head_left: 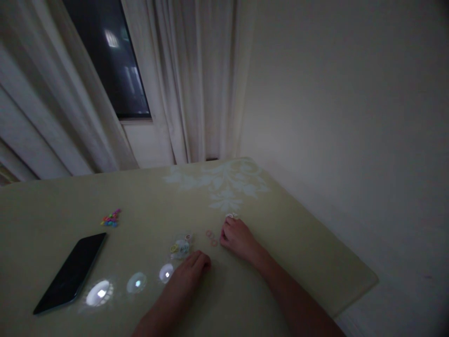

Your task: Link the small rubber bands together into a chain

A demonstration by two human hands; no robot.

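Note:
My right hand (239, 237) rests on the table with its fingers curled together. Just past its knuckles lie small white rings (230, 216), and a few pinkish rings (214, 243) lie to its left. Closer to me, my left hand (192, 267) is also closed, its fingertips turned down and hidden. Whatever either hand may hold cannot be made out. A small clear bag (180, 249) with yellow, pale blue and other coloured bands lies just beyond my left hand.
On the left, a dark tablet (72, 273) lies on the pale table (147, 206). Beyond it is a small pile of bright coloured pieces (111, 218). Lamp reflections (100, 293) shine on the tabletop. Curtains (196, 84) hang behind, and a wall (336, 103) borders the right side.

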